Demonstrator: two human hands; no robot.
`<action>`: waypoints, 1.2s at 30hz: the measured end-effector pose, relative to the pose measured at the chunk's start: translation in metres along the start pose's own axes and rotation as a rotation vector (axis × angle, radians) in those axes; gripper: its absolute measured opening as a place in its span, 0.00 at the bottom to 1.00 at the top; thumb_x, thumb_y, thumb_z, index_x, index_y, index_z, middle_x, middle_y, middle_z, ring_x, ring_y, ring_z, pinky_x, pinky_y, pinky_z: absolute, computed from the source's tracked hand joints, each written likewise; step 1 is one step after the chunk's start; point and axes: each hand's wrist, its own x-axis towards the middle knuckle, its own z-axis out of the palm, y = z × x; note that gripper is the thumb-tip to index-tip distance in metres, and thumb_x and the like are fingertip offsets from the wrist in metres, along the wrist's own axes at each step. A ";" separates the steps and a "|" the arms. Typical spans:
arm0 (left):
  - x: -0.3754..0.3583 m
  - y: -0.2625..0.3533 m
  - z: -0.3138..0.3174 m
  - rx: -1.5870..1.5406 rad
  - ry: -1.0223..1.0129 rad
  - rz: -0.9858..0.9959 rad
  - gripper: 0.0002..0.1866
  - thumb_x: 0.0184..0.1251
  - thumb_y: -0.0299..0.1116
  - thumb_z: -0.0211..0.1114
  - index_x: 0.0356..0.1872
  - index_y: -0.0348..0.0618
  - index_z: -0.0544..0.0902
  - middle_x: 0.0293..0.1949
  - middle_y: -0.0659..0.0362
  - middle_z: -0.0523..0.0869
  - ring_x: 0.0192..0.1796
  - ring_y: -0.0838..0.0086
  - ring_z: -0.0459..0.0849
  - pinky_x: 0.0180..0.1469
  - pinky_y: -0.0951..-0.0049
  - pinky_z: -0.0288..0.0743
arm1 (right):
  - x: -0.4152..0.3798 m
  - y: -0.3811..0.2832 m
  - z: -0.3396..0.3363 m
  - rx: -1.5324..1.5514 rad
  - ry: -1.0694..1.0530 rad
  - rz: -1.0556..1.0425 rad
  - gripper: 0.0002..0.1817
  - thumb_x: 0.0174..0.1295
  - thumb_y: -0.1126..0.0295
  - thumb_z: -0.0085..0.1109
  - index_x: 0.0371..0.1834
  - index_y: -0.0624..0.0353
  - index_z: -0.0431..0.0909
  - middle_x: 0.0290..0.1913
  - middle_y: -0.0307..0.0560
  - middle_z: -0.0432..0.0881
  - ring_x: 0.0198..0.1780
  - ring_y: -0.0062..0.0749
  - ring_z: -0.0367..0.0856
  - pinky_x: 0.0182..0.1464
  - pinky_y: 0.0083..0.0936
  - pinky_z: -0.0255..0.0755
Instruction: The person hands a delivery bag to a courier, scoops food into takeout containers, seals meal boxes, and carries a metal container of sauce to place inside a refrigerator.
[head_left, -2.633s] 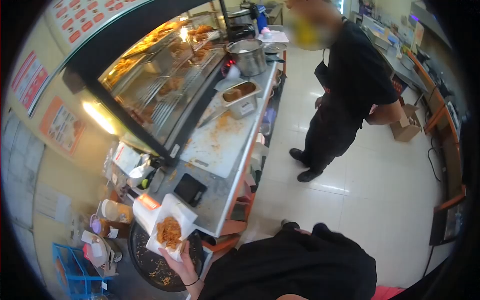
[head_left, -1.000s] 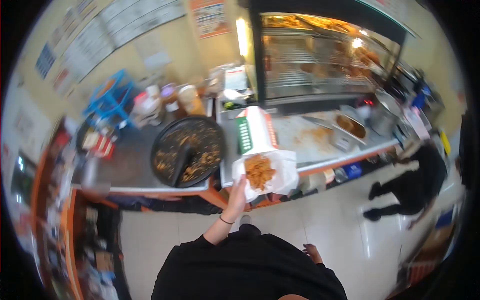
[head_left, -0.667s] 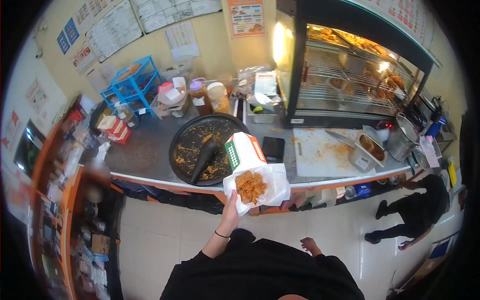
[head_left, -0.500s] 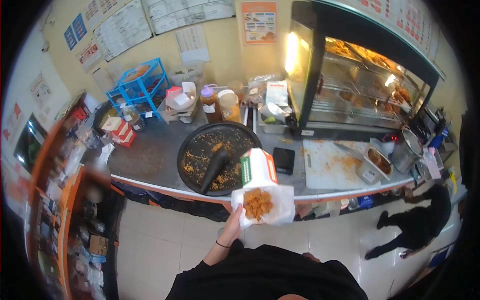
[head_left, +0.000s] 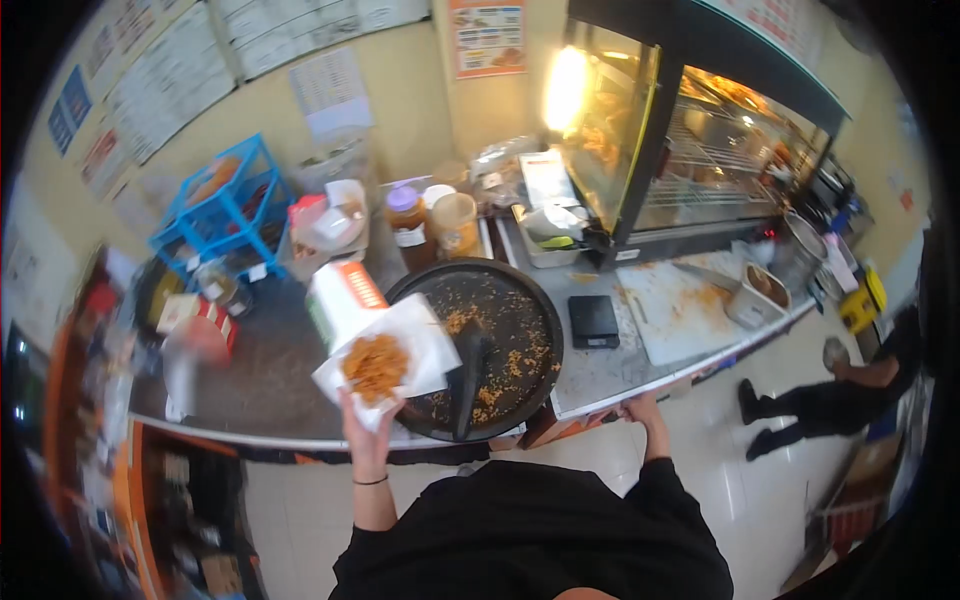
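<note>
My left hand (head_left: 368,425) is closed around the bottom of an open white, orange and green takeaway box (head_left: 345,300). White paper (head_left: 430,345) lines it and spreads past its opening. Crispy brown fried pieces (head_left: 375,368) lie on the paper. The box is tilted over the counter, at the left of a round black pan (head_left: 545,320) with crumbs and a dark scoop-like tool (head_left: 470,375) in it. My right hand (head_left: 637,405) is at the counter's front edge, fingers curled by a brown, drawer-like panel (head_left: 550,425); what they grip is hidden.
A black scale (head_left: 593,322) and a white cutting board (head_left: 665,335) with a knife are on the right, below a glass warming cabinet (head_left: 720,170). Sauce bottles (head_left: 410,225) and a blue rack (head_left: 225,200) stand behind. Another person (head_left: 835,400) is at far right.
My left hand has carried the box of fried pieces left, from the pan's right to its left side. My right hand has come into view at the counter edge, where a brown panel now shows.
</note>
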 end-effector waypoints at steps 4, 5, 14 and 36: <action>0.031 0.023 -0.028 0.062 0.142 -0.007 0.28 0.63 0.53 0.42 0.59 0.48 0.59 0.55 0.57 0.69 0.54 0.63 0.70 0.46 0.59 0.72 | -0.027 -0.064 0.001 -0.505 0.059 -0.007 0.13 0.41 0.66 0.57 0.27 0.65 0.79 0.27 0.61 0.78 0.31 0.44 0.79 0.37 0.31 0.72; 0.037 0.026 -0.031 0.052 0.108 -0.028 0.27 0.63 0.53 0.42 0.59 0.48 0.59 0.55 0.57 0.69 0.54 0.63 0.70 0.45 0.60 0.72 | -0.042 -0.084 0.007 -0.384 0.065 -0.005 0.12 0.42 0.64 0.57 0.25 0.63 0.79 0.26 0.58 0.78 0.31 0.43 0.79 0.35 0.31 0.71; 0.081 -0.015 0.015 0.001 -0.075 -0.190 0.27 0.64 0.53 0.41 0.58 0.47 0.60 0.54 0.57 0.69 0.54 0.64 0.70 0.46 0.59 0.70 | -0.029 -0.148 0.037 -0.154 0.274 -0.401 0.12 0.48 0.64 0.55 0.26 0.64 0.76 0.23 0.55 0.77 0.28 0.46 0.76 0.31 0.32 0.68; 0.075 0.009 0.020 0.032 0.125 -0.084 0.27 0.64 0.53 0.41 0.58 0.49 0.59 0.55 0.57 0.68 0.55 0.64 0.68 0.48 0.56 0.68 | 0.064 -0.291 0.079 -0.356 0.527 -0.822 0.12 0.46 0.72 0.50 0.34 0.60 0.76 0.41 0.43 0.76 0.48 0.42 0.68 0.46 0.37 0.62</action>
